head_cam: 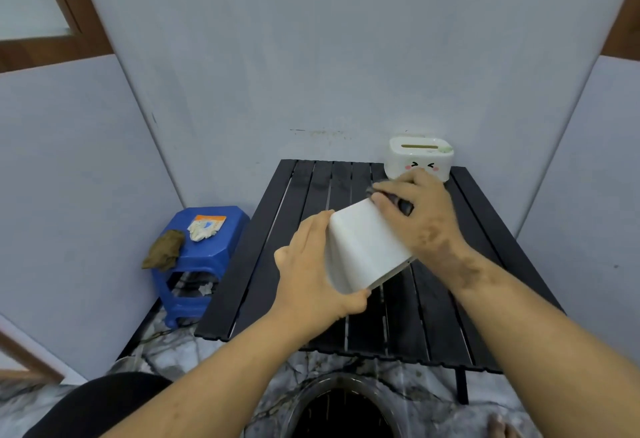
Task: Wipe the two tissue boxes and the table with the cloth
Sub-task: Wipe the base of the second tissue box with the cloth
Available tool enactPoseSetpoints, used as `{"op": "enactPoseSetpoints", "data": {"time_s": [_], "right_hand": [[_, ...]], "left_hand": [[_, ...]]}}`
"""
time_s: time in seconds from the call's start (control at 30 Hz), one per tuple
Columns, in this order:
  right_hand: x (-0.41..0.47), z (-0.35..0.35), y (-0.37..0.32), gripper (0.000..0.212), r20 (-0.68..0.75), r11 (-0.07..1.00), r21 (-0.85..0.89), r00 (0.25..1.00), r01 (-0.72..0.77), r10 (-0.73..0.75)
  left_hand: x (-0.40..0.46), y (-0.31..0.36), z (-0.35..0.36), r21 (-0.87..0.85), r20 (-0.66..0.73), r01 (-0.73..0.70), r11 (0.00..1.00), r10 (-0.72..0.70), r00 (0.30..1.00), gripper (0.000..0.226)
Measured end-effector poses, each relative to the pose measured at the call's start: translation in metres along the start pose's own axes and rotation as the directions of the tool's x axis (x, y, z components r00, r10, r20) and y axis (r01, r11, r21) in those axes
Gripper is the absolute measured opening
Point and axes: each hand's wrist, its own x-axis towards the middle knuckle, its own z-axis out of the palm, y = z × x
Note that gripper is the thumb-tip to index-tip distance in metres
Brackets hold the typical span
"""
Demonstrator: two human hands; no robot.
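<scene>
Left hand grips the plain white box, tilted above the middle of the black table; right hand curls round the dark cloth at the box's far edge. Second box, the one with a face, stands upright at the far right corner; left of the table, a blue stool carries a brown rag.

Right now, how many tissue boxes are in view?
2: a plain white box tilted in the left hand, right hand pressing a dark cloth on it; a face-printed box at the table's far corner.
</scene>
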Motion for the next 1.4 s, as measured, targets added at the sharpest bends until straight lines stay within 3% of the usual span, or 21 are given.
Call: {"op": "enactPoseSetpoints", "data": {"time_s": [0.07,0.1,0.17,0.27,0.43,0.5,0.63,0.8,0.83,0.93,1.0,1.03,1.13,1.2,1.23,1.33,1.4], "right_hand": [[0.007,-0.009,0.019,0.015,-0.066,0.984,-0.022,0.983,-0.175,0.173],[0.005,-0.007,0.018,0.014,-0.075,0.984,-0.039,0.983,-0.172,0.169],[-0.007,0.005,-0.001,0.015,-0.027,0.999,-0.047,0.999,-0.022,0.021],[-0.019,0.010,-0.020,0.019,0.135,0.976,0.013,0.966,0.219,-0.219],[0.004,-0.014,0.020,0.015,-0.059,0.993,-0.015,0.991,-0.117,0.116],[-0.007,-0.002,0.007,0.016,-0.045,0.999,-0.037,0.999,-0.033,0.031],[-0.031,0.009,-0.025,0.018,0.139,0.968,0.014,0.958,0.252,-0.252],[-0.008,-0.019,0.027,0.016,-0.059,0.993,-0.014,0.991,-0.118,0.117],[-0.013,-0.018,0.027,0.016,-0.065,0.991,-0.045,0.990,-0.128,0.125],[-0.040,-0.003,-0.005,0.018,0.088,0.991,-0.033,0.988,0.129,-0.125],[-0.051,0.000,-0.019,0.022,0.245,0.950,0.015,0.920,0.312,-0.306],[-0.047,-0.004,-0.017,0.021,0.255,0.943,0.022,0.910,0.332,-0.327],[-0.031,-0.022,0.018,0.017,0.066,0.995,-0.014,0.993,0.100,-0.099],[-0.032,-0.030,0.034,0.018,-0.011,0.996,-0.069,0.999,-0.053,0.052],[-0.037,-0.027,0.031,0.017,-0.028,0.994,-0.097,0.998,-0.057,0.054],[-0.063,-0.011,-0.005,0.017,0.071,0.982,-0.045,0.981,0.185,-0.182],[-0.072,-0.010,-0.015,0.018,0.210,0.929,0.034,0.907,0.367,-0.366]], "left_hand": [[-0.001,0.004,0.001,0.005,0.005,-0.007,1.000,0.007,1.000,0.106],[-0.001,0.005,0.001,0.011,0.005,-0.010,1.000,0.010,1.000,0.106],[-0.001,0.003,0.003,0.021,0.000,-0.010,1.000,0.010,1.000,0.108],[-0.002,0.001,0.003,0.032,0.004,-0.021,0.999,0.021,1.000,0.110],[-0.003,0.005,0.003,0.042,0.000,-0.044,0.998,0.044,0.999,0.106],[-0.003,0.004,0.006,0.064,-0.015,-0.055,0.996,0.056,0.998,0.107],[-0.004,0.003,0.004,0.050,-0.013,-0.044,0.998,0.045,0.999,0.108],[-0.003,0.004,0.002,0.038,-0.013,-0.037,0.999,0.038,0.999,0.104],[-0.002,0.004,0.002,0.031,-0.013,-0.032,0.999,0.033,0.999,0.104],[0.000,0.000,0.001,0.007,-0.031,-0.020,1.000,0.020,0.999,0.103],[0.001,-0.002,0.001,-0.004,-0.037,-0.021,1.000,0.021,0.999,0.100],[0.002,-0.002,0.001,0.005,-0.035,-0.029,1.000,0.029,0.999,0.100],[0.003,-0.001,0.001,0.032,-0.025,-0.030,0.999,0.031,0.999,0.102],[0.003,0.002,0.001,0.041,-0.013,-0.027,0.999,0.027,1.000,0.104],[0.003,0.002,0.001,0.046,-0.010,-0.030,0.998,0.030,0.999,0.105],[0.004,0.002,0.000,0.035,-0.024,-0.027,0.999,0.028,0.999,0.101],[0.004,0.002,-0.002,0.028,-0.026,-0.026,0.999,0.026,0.999,0.096]]}}
